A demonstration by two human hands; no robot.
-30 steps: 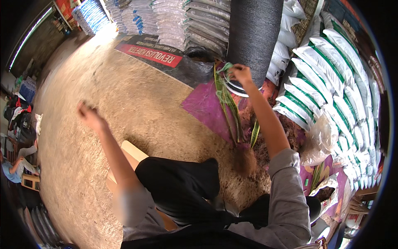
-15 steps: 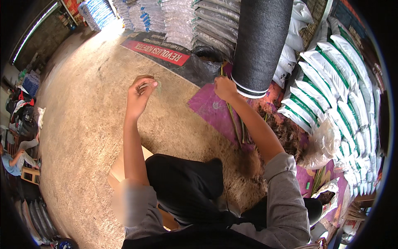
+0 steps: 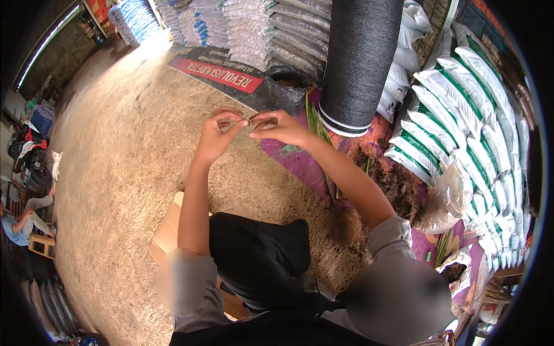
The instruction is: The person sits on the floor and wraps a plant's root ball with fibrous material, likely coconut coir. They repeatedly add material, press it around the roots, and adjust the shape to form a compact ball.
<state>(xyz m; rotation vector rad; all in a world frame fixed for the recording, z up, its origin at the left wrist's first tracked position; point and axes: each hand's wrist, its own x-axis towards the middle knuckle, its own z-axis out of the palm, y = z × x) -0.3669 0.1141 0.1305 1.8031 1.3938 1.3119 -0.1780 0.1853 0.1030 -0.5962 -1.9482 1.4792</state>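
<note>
My left hand (image 3: 228, 130) pinches a thin strand (image 3: 241, 122), its fingers curled. My right hand (image 3: 271, 126) meets it with fingertips bent around that spot; what they hold is too small to make out. Behind and right of my right hand, long yellow-edged leaves (image 3: 315, 124) lie on a purple sheet (image 3: 277, 160), their brown root mass (image 3: 346, 228) toward me. A green tangle of string (image 3: 291, 149) lies on the sheet below my right hand. A tall black mesh roll (image 3: 358, 63) stands just beyond the leaves.
Stacked white-and-green sacks (image 3: 444, 98) fill the right; pale bundles (image 3: 242, 29) line the back. A clear bag (image 3: 447, 202), dark plastic (image 3: 280, 95) and loose fibre (image 3: 392, 179) lie nearby. A pale board (image 3: 167, 228) is by my left knee. A seated person (image 3: 20, 225) is far left.
My left hand has swung right and inward. My right hand has left the green string and leaves beside the roll and moved left to meet my left hand.
</note>
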